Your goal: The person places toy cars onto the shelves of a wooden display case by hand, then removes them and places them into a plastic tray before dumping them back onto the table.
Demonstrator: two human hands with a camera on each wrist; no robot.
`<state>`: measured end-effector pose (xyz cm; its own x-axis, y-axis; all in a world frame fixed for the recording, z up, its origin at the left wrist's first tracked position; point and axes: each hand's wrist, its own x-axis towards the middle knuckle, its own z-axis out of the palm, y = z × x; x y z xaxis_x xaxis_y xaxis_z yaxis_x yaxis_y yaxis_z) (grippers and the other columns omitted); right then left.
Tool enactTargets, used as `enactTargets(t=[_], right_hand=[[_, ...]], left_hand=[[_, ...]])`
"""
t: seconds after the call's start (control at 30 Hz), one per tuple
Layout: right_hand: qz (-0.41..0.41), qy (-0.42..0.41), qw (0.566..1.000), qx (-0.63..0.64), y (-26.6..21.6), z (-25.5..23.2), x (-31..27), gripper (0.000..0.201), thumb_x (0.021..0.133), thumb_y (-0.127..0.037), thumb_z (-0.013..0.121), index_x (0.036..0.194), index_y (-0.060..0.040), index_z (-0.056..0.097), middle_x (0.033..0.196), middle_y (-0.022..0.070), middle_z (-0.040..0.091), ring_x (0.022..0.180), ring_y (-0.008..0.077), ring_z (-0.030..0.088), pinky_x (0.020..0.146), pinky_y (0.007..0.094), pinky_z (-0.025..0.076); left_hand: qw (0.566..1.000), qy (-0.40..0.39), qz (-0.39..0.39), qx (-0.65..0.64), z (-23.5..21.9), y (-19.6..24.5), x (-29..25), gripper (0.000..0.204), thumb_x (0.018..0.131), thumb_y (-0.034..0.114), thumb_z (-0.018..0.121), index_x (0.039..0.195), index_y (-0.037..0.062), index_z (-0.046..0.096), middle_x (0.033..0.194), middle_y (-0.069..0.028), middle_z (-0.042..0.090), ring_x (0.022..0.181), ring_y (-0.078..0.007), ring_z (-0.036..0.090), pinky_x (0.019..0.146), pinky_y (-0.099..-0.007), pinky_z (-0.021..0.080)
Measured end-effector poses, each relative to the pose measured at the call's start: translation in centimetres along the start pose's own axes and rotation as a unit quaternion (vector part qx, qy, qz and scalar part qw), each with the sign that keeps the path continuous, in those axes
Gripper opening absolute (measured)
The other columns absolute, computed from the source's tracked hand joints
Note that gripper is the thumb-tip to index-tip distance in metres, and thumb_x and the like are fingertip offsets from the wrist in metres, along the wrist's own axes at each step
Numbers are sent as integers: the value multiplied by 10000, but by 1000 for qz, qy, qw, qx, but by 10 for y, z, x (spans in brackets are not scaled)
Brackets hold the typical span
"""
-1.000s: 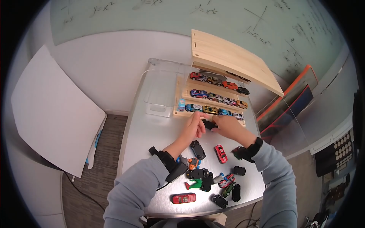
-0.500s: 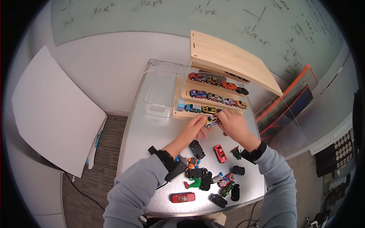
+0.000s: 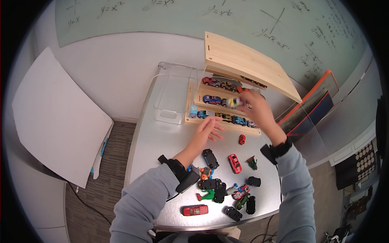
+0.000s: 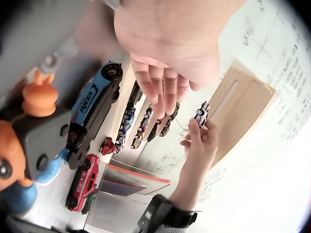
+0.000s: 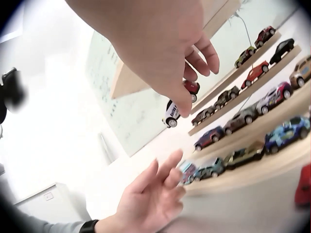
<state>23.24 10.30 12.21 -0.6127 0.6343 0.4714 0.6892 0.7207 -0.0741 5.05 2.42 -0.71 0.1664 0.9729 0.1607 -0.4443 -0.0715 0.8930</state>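
My right hand [image 3: 259,111] pinches a small toy car [image 3: 233,102] between thumb and fingers, raised over the middle tier of a wooden display case [image 3: 256,132]. White and red bodywork shows on the toy car [image 5: 171,114] in the right wrist view; the rest is behind the fingers. Rows of toy cars stand on the case's tiers, among them a blue one [image 3: 239,120] at the front. Just in front of the lowest tier is my left hand [image 3: 207,130], holding nothing, its fingers loosely extended in the left wrist view.
Above the tiers the wooden top [image 3: 247,60] juts out, with a clear panel beside it. A transparent bin [image 3: 168,118] stands left of the case. Nearer on the metal table [image 3: 150,162] lie a red car [image 3: 234,163], a small red car [image 3: 242,139], an orange toy [image 3: 206,174] and several dark cars.
Both hands were together in front of the case, with the toy car at them. My right hand has since carried it up and back over the tiers; the left stays near the front.
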Motion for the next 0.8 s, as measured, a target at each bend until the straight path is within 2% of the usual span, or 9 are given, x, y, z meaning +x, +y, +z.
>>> enactTargets(t=[0.1,0.13,0.2,0.47,0.8], right_hand=[[134,10,989,53,26,-2,39,334,731,-183,744,996,-33,608,904,96,647,859,295,600,725,363,484],[134,10,989,54,44,5,52,334,731,-183,744,996,-33,608,904,96,647,859,295,600,725,363,484],[-51,174,983,31,71,23,70,268,751,-151,735,974,-70,610,760,98,594,700,247,572,647,364,457],[-32,125,991,-28,64,40,91,234,766,-162,721,949,-71,609,762,104,594,696,252,575,643,368,457],[23,50,991,-125,44,35,74,191,786,-177,702,913,-71,607,763,111,594,692,260,580,636,375,457]], left_hand=[[1000,0,-7,17,-1,-1,1,392,1005,393,353,1178,91,532,918,-28,606,771,-114,621,647,-223,444],[1000,-5,-14,26,-1,-2,1,394,1005,400,346,1163,95,540,881,-17,599,756,-105,612,648,-219,437],[999,-22,-13,33,-2,-3,1,395,1006,400,340,1151,97,546,852,-9,593,745,-101,607,644,-217,435],[998,-54,-29,31,-1,-7,3,417,1009,409,313,1096,87,564,790,3,582,709,-93,601,622,-210,435],[998,-51,-13,16,0,-11,5,419,1011,404,307,1046,82,573,731,3,569,635,-85,591,569,-204,423]])
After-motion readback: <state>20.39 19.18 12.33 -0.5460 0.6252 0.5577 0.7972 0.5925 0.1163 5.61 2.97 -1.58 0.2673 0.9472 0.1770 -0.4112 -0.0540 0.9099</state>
